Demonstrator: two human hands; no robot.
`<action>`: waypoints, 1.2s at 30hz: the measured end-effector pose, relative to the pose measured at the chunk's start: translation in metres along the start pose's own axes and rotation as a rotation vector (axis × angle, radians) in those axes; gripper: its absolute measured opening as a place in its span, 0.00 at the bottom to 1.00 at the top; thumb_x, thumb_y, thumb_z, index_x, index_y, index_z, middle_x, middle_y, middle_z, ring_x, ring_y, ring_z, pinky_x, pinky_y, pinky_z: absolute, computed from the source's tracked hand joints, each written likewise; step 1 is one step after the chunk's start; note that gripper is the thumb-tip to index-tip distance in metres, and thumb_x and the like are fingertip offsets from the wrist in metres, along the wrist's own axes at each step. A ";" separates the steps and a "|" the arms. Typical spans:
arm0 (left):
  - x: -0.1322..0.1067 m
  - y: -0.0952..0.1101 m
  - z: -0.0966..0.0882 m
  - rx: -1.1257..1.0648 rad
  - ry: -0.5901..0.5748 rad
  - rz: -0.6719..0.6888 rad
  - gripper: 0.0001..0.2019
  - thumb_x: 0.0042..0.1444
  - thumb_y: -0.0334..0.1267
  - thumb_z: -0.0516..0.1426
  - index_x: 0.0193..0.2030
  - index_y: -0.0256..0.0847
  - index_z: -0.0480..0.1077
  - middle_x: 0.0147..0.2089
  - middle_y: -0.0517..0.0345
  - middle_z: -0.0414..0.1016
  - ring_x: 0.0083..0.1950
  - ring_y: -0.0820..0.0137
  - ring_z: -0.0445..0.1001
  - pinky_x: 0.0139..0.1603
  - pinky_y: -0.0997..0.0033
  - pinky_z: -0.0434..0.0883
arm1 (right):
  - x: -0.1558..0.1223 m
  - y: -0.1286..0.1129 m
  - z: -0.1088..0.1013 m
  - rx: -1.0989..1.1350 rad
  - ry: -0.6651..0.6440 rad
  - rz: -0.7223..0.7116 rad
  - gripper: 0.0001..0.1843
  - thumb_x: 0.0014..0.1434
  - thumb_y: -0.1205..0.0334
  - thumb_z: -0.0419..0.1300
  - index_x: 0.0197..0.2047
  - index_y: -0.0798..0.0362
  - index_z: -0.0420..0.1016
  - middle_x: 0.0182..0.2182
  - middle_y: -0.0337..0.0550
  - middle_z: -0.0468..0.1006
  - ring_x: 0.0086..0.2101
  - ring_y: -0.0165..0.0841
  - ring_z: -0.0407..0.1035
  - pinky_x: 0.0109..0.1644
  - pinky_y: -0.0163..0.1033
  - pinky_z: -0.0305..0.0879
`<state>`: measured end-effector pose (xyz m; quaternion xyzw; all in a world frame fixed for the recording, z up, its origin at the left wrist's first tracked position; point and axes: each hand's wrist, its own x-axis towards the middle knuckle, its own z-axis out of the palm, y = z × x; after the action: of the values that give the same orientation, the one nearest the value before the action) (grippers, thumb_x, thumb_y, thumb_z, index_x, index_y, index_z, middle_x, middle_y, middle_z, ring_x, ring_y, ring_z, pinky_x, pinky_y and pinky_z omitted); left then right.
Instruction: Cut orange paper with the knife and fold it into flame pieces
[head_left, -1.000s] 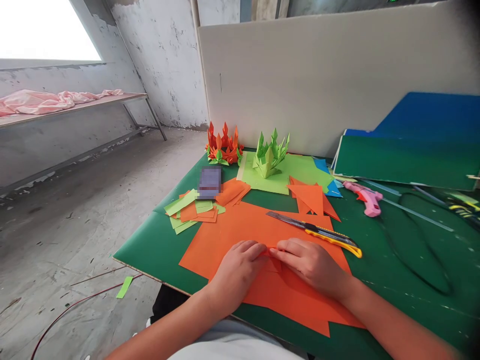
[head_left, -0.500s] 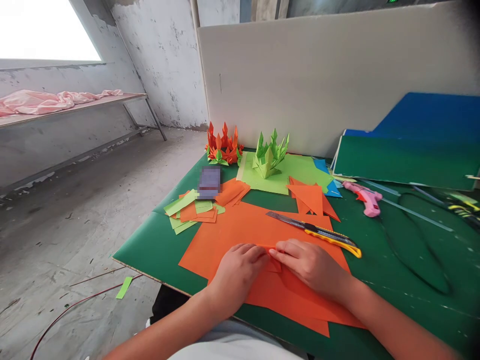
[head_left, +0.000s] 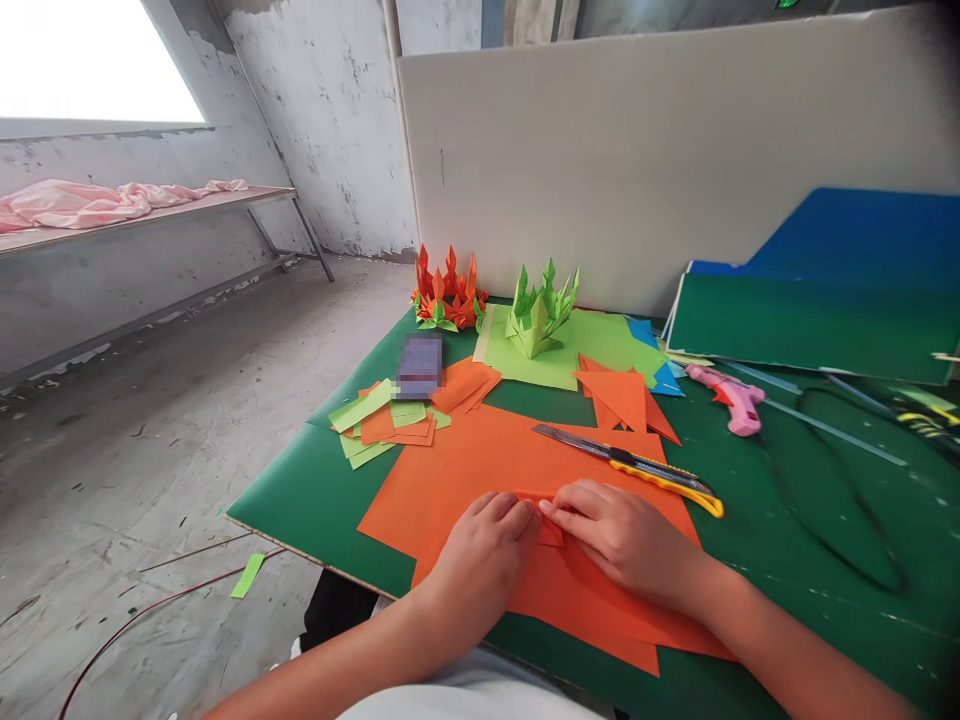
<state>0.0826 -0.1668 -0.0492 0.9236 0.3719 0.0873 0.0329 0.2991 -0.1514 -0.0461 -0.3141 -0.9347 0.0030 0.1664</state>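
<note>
My left hand (head_left: 480,555) and my right hand (head_left: 619,530) meet fingertip to fingertip over a small folded orange paper piece (head_left: 546,520). Both pinch and press it down, fingers curled. The piece lies on large orange paper sheets (head_left: 465,460) spread on the green table mat (head_left: 300,490). Just beyond my right hand lies a yellow utility knife (head_left: 660,475) with a metal ruler (head_left: 574,440) beside it.
Loose orange and green paper scraps (head_left: 382,420) sit at the left. An orange origami crown (head_left: 448,290) and a green one (head_left: 540,310) stand at the back by a white board (head_left: 675,140). A pink glue gun (head_left: 731,395) and blue and green card sheets (head_left: 817,310) lie right.
My left hand has slid slightly toward me and down on the fold. The right hand has barely moved.
</note>
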 end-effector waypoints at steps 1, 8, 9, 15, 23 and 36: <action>0.000 0.001 0.000 0.021 -0.019 -0.003 0.15 0.64 0.27 0.49 0.55 0.39 0.69 0.49 0.51 0.74 0.51 0.64 0.71 0.54 0.63 0.70 | 0.000 0.000 -0.001 0.006 -0.007 0.005 0.18 0.70 0.70 0.44 0.48 0.56 0.75 0.34 0.47 0.74 0.35 0.36 0.67 0.35 0.40 0.64; -0.001 0.003 -0.002 0.121 -0.111 0.008 0.16 0.63 0.28 0.51 0.57 0.35 0.67 0.51 0.49 0.73 0.46 0.64 0.72 0.47 0.64 0.72 | -0.002 0.004 -0.003 -0.020 0.076 -0.013 0.19 0.67 0.72 0.45 0.40 0.53 0.77 0.30 0.45 0.75 0.32 0.34 0.67 0.34 0.39 0.62; -0.001 0.003 -0.002 0.125 -0.113 0.008 0.16 0.62 0.28 0.51 0.56 0.35 0.67 0.51 0.49 0.73 0.45 0.64 0.72 0.46 0.64 0.72 | -0.003 0.007 -0.002 -0.014 0.102 -0.002 0.18 0.66 0.73 0.46 0.38 0.53 0.77 0.30 0.46 0.76 0.32 0.34 0.68 0.35 0.39 0.63; 0.001 0.003 -0.004 0.106 -0.125 -0.018 0.13 0.62 0.26 0.51 0.51 0.38 0.68 0.50 0.52 0.73 0.42 0.66 0.72 0.46 0.66 0.71 | -0.006 0.018 0.004 0.090 0.248 0.122 0.18 0.62 0.77 0.48 0.45 0.53 0.76 0.39 0.46 0.79 0.42 0.35 0.72 0.46 0.42 0.70; -0.002 0.008 -0.002 0.159 -0.079 0.039 0.19 0.59 0.26 0.52 0.58 0.32 0.65 0.49 0.47 0.73 0.43 0.63 0.72 0.44 0.64 0.70 | -0.001 0.011 0.004 -0.019 0.124 0.012 0.23 0.65 0.74 0.46 0.57 0.52 0.73 0.44 0.50 0.78 0.44 0.39 0.71 0.46 0.45 0.72; -0.003 0.009 0.007 0.266 -0.085 0.036 0.23 0.56 0.25 0.51 0.60 0.30 0.65 0.51 0.47 0.73 0.41 0.65 0.70 0.41 0.66 0.70 | 0.006 0.004 0.013 0.112 0.012 0.101 0.28 0.63 0.77 0.46 0.61 0.48 0.69 0.48 0.49 0.74 0.47 0.39 0.67 0.51 0.48 0.70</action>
<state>0.0880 -0.1752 -0.0549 0.9292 0.3616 -0.0015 -0.0757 0.2930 -0.1436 -0.0567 -0.3512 -0.9149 0.0615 0.1891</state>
